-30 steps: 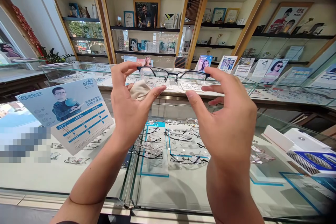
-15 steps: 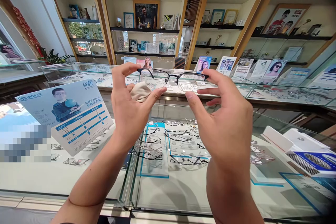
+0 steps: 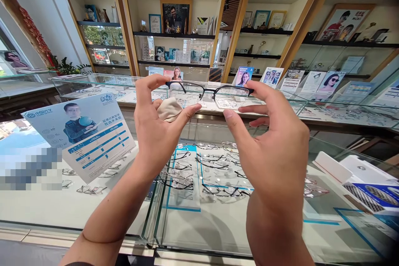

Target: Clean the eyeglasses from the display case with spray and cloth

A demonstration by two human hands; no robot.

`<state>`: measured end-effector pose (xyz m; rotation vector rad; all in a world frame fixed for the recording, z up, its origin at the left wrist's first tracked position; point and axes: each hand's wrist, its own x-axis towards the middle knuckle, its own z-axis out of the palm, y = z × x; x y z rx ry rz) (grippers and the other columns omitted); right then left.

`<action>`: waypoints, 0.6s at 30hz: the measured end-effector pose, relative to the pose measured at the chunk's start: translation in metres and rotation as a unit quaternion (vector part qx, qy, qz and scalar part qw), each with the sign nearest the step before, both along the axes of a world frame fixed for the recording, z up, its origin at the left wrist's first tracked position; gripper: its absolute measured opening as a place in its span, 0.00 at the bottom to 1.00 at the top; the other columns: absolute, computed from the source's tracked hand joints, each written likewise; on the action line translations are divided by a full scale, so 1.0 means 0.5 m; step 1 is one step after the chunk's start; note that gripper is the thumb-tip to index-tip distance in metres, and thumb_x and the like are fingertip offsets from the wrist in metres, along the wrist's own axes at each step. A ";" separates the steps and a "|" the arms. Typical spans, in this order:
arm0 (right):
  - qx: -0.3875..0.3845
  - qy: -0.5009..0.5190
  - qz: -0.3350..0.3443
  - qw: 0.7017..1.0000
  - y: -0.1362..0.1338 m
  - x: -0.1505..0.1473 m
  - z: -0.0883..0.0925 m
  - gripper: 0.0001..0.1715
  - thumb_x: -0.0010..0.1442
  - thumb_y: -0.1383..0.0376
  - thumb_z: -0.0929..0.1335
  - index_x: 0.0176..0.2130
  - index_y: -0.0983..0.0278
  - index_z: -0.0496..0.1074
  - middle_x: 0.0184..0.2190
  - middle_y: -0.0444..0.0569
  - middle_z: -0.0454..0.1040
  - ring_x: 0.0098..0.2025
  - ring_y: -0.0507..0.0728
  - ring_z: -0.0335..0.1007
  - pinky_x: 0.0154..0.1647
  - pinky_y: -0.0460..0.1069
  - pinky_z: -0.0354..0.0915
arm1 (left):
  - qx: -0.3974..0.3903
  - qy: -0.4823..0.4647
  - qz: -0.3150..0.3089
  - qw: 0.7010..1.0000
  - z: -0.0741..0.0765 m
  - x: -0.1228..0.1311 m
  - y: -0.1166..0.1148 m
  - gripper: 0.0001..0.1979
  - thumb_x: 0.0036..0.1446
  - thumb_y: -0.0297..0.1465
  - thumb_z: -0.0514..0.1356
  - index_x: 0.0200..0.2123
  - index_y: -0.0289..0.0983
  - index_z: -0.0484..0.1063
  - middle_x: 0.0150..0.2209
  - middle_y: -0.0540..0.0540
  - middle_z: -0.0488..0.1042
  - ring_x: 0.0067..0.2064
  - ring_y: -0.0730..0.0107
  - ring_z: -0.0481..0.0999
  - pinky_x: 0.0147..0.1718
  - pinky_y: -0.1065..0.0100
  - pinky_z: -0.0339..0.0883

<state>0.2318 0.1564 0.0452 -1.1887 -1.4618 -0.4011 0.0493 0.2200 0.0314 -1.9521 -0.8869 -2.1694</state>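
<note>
A pair of eyeglasses with a dark upper rim and clear lenses is held up level above the glass counter. My left hand grips its left end between thumb and forefinger. Tucked in that same hand is a crumpled beige cloth, beside the left lens. At the other end, my right hand pinches the frame's right corner, its thumb just below the right lens. The thumbs are apart, and the lenses show between them.
Below my hands, a glass display case contains rows of eyeglasses. A printed card stands on the left; an opened white and blue box lies on the right. Another glass counter and wooden shelves stand behind.
The eyeglasses and both hands sit slightly further right in the view, and the background has shifted right too. Both hands keep their hold on the frame.
</note>
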 end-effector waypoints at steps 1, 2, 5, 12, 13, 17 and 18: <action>0.002 0.000 -0.003 1.000 -0.001 0.000 0.001 0.28 0.68 0.60 0.73 0.65 0.56 0.72 0.57 0.53 0.82 0.48 0.66 0.83 0.47 0.64 0.79 | 0.000 0.002 0.002 1.000 0.000 0.000 -0.001 0.32 0.56 0.51 0.74 0.57 0.49 0.66 0.60 0.44 0.72 0.63 0.51 0.74 0.51 0.55 0.76; 0.004 -0.001 -0.004 1.000 -0.002 0.000 0.001 0.28 0.68 0.60 0.73 0.65 0.56 0.72 0.58 0.53 0.82 0.48 0.66 0.83 0.46 0.64 0.79 | -0.001 0.005 0.005 1.000 0.000 0.001 -0.001 0.31 0.57 0.51 0.74 0.57 0.50 0.66 0.60 0.43 0.72 0.63 0.51 0.74 0.50 0.55 0.76; 0.008 -0.003 -0.001 1.000 -0.002 0.000 0.001 0.27 0.69 0.59 0.72 0.65 0.55 0.72 0.58 0.54 0.82 0.48 0.67 0.83 0.47 0.64 0.79 | 0.002 0.010 0.014 1.000 0.000 0.001 -0.003 0.30 0.58 0.51 0.73 0.57 0.50 0.66 0.60 0.43 0.72 0.62 0.52 0.74 0.48 0.55 0.77; 0.019 -0.003 0.002 1.000 -0.002 0.001 -0.001 0.24 0.70 0.56 0.71 0.64 0.52 0.72 0.50 0.53 0.83 0.45 0.67 0.83 0.48 0.66 0.79 | -0.002 0.003 0.005 1.000 0.002 0.001 -0.004 0.32 0.57 0.53 0.73 0.57 0.49 0.66 0.60 0.43 0.72 0.63 0.52 0.73 0.50 0.55 0.77; 0.018 -0.004 0.001 1.000 -0.002 0.001 -0.001 0.25 0.70 0.57 0.71 0.64 0.52 0.72 0.51 0.53 0.83 0.45 0.67 0.83 0.47 0.66 0.79 | 0.000 0.004 0.006 1.000 0.002 0.001 -0.003 0.32 0.57 0.53 0.73 0.57 0.49 0.66 0.59 0.44 0.72 0.63 0.52 0.74 0.50 0.56 0.77; 0.016 -0.004 0.001 1.000 -0.002 0.000 -0.001 0.25 0.70 0.58 0.71 0.64 0.53 0.72 0.54 0.54 0.82 0.48 0.67 0.83 0.48 0.65 0.79 | 0.005 0.004 0.008 1.000 0.001 0.001 -0.003 0.31 0.57 0.51 0.74 0.56 0.49 0.67 0.59 0.44 0.72 0.62 0.53 0.74 0.50 0.57 0.77; 0.018 -0.004 0.004 1.000 -0.002 -0.001 -0.001 0.25 0.70 0.59 0.71 0.64 0.53 0.72 0.56 0.54 0.82 0.48 0.66 0.82 0.49 0.65 0.79 | 0.003 0.003 0.006 1.000 0.000 0.001 -0.003 0.31 0.57 0.51 0.74 0.57 0.49 0.67 0.59 0.44 0.72 0.62 0.53 0.74 0.50 0.57 0.77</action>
